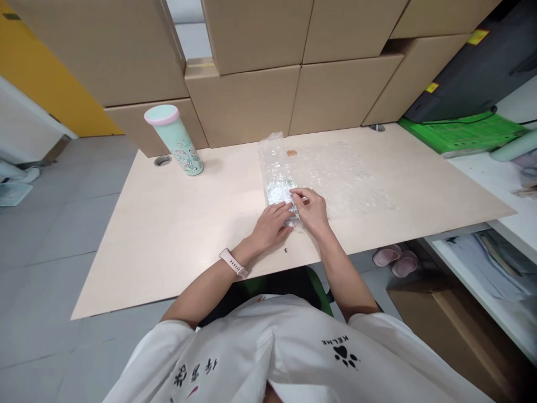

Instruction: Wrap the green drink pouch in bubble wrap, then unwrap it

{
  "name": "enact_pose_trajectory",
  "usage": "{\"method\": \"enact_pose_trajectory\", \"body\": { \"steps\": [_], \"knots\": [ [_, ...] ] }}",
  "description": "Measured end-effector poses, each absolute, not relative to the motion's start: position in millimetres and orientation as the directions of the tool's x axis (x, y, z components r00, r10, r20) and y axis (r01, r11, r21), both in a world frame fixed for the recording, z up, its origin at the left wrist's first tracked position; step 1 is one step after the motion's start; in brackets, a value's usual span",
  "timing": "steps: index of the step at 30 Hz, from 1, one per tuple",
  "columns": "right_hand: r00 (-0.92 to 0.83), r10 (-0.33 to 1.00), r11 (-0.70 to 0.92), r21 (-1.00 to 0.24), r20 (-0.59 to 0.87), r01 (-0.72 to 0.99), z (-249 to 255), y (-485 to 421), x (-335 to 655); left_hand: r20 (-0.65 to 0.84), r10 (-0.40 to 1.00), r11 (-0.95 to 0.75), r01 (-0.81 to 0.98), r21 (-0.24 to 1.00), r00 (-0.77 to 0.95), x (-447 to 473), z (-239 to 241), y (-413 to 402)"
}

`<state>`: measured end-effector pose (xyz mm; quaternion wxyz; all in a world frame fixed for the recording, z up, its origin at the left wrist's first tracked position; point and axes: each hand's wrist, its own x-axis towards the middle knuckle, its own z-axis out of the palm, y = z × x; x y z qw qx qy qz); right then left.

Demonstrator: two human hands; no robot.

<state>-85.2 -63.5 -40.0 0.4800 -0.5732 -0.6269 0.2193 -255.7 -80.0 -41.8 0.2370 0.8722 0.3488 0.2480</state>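
Bubble wrap (342,176) clear, crinkled (glossy); left hand (272,225) flat, right hand (311,210) pinching wrap.

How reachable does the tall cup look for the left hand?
Probably yes: nothing appears to stand between the left hand and the tall cup, though that hand touches the bubble wrap.

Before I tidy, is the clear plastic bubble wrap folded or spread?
Mostly spread: the bubble wrap lies flat rightward on the pale tabletop; I cannot tell whether its left end is folded.
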Motion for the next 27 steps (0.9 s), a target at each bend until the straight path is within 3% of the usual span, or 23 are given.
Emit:
{"method": "enact_pose_trajectory", "body": {
  "steps": [3, 9, 14, 27],
  "knots": [
    [0.047, 0.953, 0.218, -0.789, 0.298, 0.575, -44, -61, -79, 0.268, 0.741, -0.629, 0.495, 0.600, 0.616, -255, -43, -80],
    [0.032, 0.967, 0.198, -0.824, 0.253, 0.532, -54, -57, -73, 0.275, 0.838, -0.525, 0.561, 0.640, 0.471, -259, -44, -80],
    [0.025, 0.969, 0.198, -0.832, 0.246, 0.519, -60, -54, -75, 0.152, 0.923, -0.339, 0.557, 0.759, 0.354, -266, -41, -81],
    [-0.043, 0.952, 0.267, -0.751, 0.304, 0.605, -58, -54, -69, 0.206, 0.929, -0.358, 0.613, 0.704, 0.307, -252, -47, -86]
  ]
}}
